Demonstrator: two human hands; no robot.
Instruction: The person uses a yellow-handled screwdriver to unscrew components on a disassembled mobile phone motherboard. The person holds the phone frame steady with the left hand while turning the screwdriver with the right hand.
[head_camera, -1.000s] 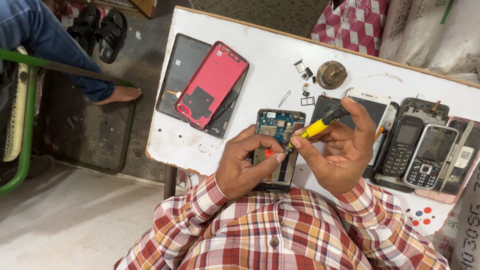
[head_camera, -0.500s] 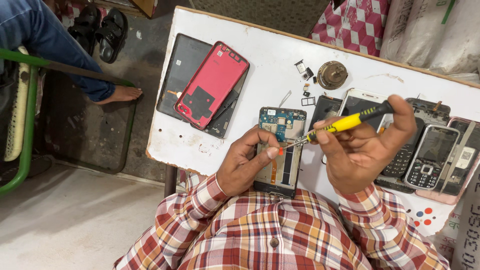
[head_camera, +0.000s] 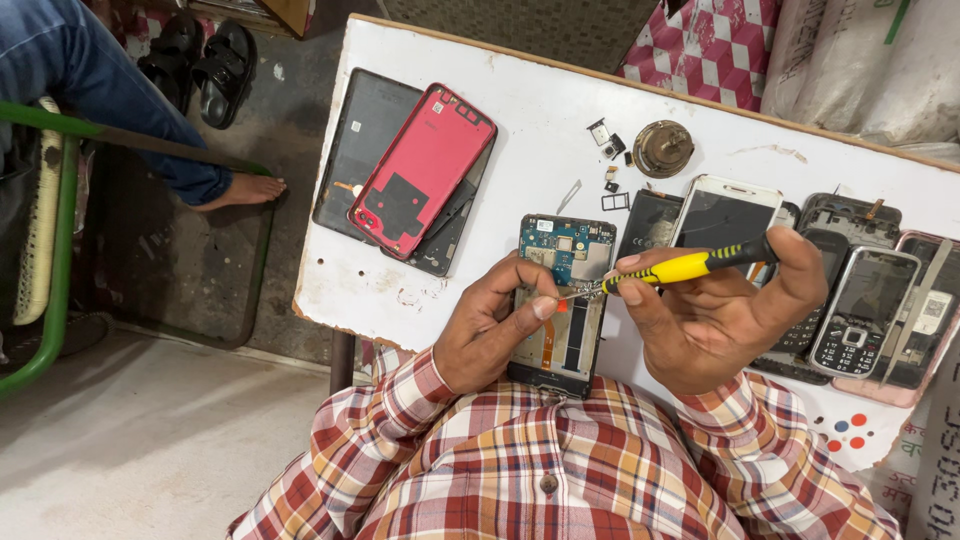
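An opened smartphone (head_camera: 567, 290) with its blue circuit board showing lies at the near edge of the white table (head_camera: 520, 120). My left hand (head_camera: 497, 325) rests on the phone's left side, thumb and forefinger pinched at the screwdriver's tip. My right hand (head_camera: 722, 308) holds a yellow-and-black screwdriver (head_camera: 680, 267) almost level, its metal tip pointing left over the phone's middle. Both sleeves are red plaid.
A red back cover (head_camera: 425, 170) lies on dark phone panels (head_camera: 362, 150) at the table's left. Small loose parts (head_camera: 608, 150) and a round brass piece (head_camera: 662, 148) sit at the back. Several phones (head_camera: 860, 300) line the right. Another person's bare foot (head_camera: 240, 188) is on the floor at left.
My right hand has swung out to the right, tilting the screwdriver from steep to nearly level. My left fingers have closed in on its tip.
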